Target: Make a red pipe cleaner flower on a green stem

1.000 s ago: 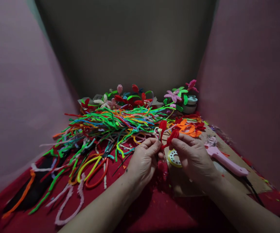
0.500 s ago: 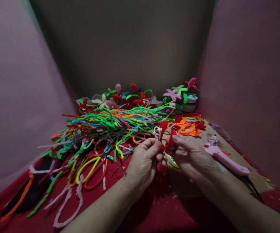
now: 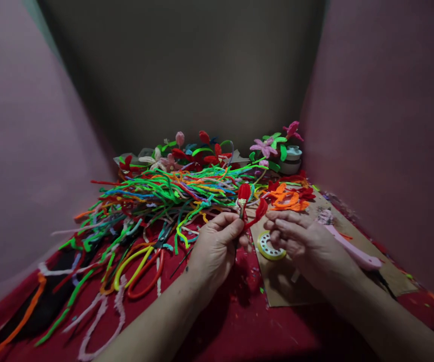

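My left hand is pinched around the base of a red pipe-cleaner flower. One fuzzy red petal stands upright behind small pale stamens, and a second red petal bends out to the right. The stem runs down into my left fingers, which partly hide it. Just right of the bent petal is my right hand, its fingers loosely bent and apart from the flower, with nothing visible in them. Below its fingertips a yellow-rimmed tape roll lies on a cardboard sheet.
A heap of coloured pipe cleaners spreads across the back and left. Scissors with yellow and red handles lie at left. Orange petal shapes and a pink corded tool rest at right. Finished flowers stand behind.
My right hand has let go of the bent red petal and moved slightly away to the right. The flower has turned, showing its stamens more, and the tape roll is now uncovered.
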A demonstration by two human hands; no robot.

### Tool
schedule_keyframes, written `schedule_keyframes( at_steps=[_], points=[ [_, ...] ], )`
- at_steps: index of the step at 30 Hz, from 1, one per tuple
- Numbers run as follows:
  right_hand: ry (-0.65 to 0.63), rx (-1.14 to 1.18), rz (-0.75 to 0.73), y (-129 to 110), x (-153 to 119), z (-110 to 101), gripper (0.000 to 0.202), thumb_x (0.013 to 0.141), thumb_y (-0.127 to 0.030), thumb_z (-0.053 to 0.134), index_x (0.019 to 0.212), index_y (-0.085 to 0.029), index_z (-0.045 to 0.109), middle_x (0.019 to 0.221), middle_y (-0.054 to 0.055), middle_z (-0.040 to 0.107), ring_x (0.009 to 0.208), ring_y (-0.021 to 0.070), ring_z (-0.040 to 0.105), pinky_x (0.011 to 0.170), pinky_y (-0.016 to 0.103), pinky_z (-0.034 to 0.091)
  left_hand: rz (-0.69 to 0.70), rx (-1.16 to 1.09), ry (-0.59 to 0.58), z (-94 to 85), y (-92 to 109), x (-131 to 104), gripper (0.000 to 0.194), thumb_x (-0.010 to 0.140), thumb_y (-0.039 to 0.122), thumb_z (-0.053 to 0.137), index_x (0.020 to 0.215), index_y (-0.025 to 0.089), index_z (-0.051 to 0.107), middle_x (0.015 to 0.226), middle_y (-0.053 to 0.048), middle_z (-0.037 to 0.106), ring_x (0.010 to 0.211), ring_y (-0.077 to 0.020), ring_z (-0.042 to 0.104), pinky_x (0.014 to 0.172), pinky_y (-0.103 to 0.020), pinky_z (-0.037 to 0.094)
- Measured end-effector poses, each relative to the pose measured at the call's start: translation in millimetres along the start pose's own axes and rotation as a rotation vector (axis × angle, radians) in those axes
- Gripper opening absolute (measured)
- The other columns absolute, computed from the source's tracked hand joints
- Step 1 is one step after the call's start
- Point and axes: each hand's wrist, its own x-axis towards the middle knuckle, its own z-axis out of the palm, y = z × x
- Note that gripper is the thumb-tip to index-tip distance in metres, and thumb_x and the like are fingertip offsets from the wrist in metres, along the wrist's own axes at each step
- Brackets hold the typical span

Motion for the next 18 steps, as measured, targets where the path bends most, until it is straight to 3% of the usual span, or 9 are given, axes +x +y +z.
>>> schedule_keyframes(
  at_steps=[2, 4, 6, 9, 13, 18],
  points=[
    [0.079, -0.324, -0.127, -2, -9, -25, 0.03, 0.07, -0.036, 0.069, 0.094, -0.02, 0.065, 0.094, 0.006, 0.065, 0.079, 0.0192, 0.059, 0.069, 0.031, 0.047, 0.037, -0.001, 0.024, -0.8, 3, 1, 0.021, 0.061, 0.021, 0.076, 0.067, 0.013, 0.058, 0.049, 0.005, 0.052, 0.041, -0.0066, 0.049, 0.043, -0.018, 0.042],
    [0.209, -0.782, -0.318, -3, -16, -55, 0.029, 0.08, -0.036, 0.056, 0.103, -0.02, 0.061, 0.103, 0.01, 0.062, 0.091, 0.0249, 0.057, 0.079, 0.039, 0.045, 0.067, -0.006, 0.04, -1.7, 4, 2, 0.018, 0.062, 0.019, 0.075, 0.067, 0.013, 0.058, 0.053, 0.005, 0.053, 0.042, -0.0059, 0.05, 0.043, -0.017, 0.042],
    [0.287, -1.296, -0.485, -3, -21, -85, 0.037, 0.082, -0.034, 0.049, 0.112, -0.015, 0.057, 0.111, 0.015, 0.058, 0.102, 0.0322, 0.05, 0.088, 0.047, 0.04, 0.087, -0.009, 0.043, -2.5, 4, 3, 0.016, 0.064, 0.017, 0.073, 0.067, 0.013, 0.059, 0.057, 0.005, 0.054, 0.043, -0.0053, 0.051, 0.045, -0.017, 0.042],
    [0.294, -1.796, -0.431, 2, -24, -114, 0.048, 0.082, -0.029, 0.041, 0.124, -0.005, 0.048, 0.104, 0.02, 0.059, 0.089, 0.0354, 0.053, 0.077, 0.05, 0.044, 0.09, 0.004, 0.04, -3.0, 3, 3, 0.014, 0.065, 0.016, 0.072, 0.068, 0.012, 0.059, 0.058, 0.005, 0.054, 0.044, -0.0049, 0.051, 0.046, -0.017, 0.041],
    [0.275, -1.942, -0.393, 9, -22, -125, 0.044, 0.083, -0.024, 0.037, 0.121, -0.005, 0.049, 0.098, 0.018, 0.061, 0.079, 0.0314, 0.057, 0.069, 0.045, 0.049, 0.071, 0.02, 0.06, -2.2, 2, 3, 0.016, 0.064, 0.017, 0.073, 0.067, 0.012, 0.058, 0.056, 0.005, 0.054, 0.043, -0.0052, 0.051, 0.044, -0.016, 0.039],
    [0.326, -1.667, -0.553, 10, -24, -125, 0.05, 0.082, -0.031, 0.038, 0.123, -0.003, 0.048, 0.104, 0.022, 0.058, 0.09, 0.034, 0.058, 0.076, 0.047, 0.048, 0.077, 0.027, 0.085, -1.6, 3, 4, 0.022, 0.059, 0.021, 0.077, 0.066, 0.012, 0.058, 0.054, 0.005, 0.053, 0.041, -0.0053, 0.05, 0.043, -0.016, 0.037]
  ],
)
